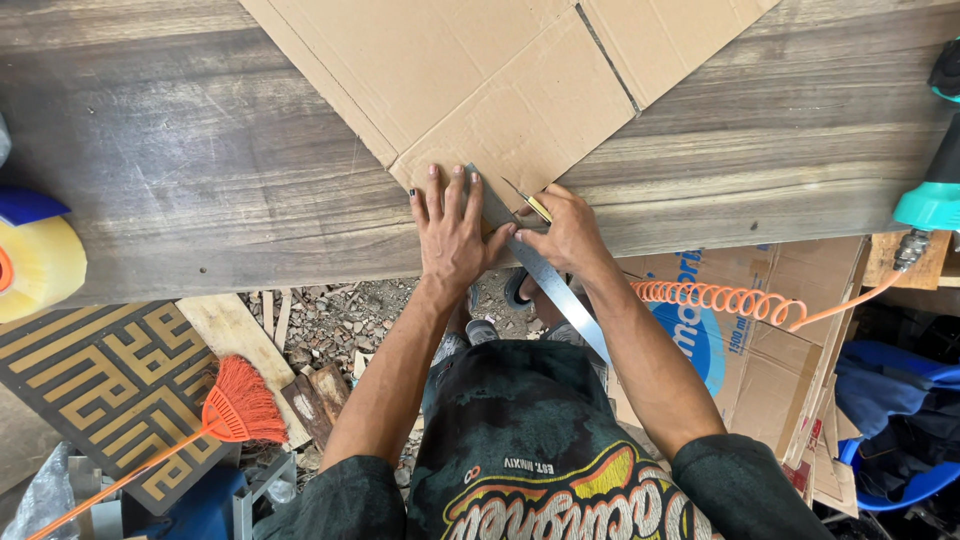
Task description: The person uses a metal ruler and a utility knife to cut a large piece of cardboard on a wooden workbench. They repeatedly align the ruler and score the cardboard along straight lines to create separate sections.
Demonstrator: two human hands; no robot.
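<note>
A flattened brown cardboard sheet point(500, 70) lies on a dark wooden plank table point(200, 150). My left hand point(452, 230) presses flat, fingers spread, on a long metal ruler point(560, 295) that runs diagonally over the cardboard's near corner and past the table edge. My right hand point(570, 232) grips a yellow-handled utility knife point(528, 200), its blade against the ruler's edge at the cardboard corner.
A yellow tape roll point(35, 255) sits at the left edge. At far right, a teal air tool point(935, 195) trails an orange coiled hose point(720, 300). Below the table are cardboard boxes point(790, 330), an orange broom point(235, 405), a patterned panel point(110, 385) and rubble.
</note>
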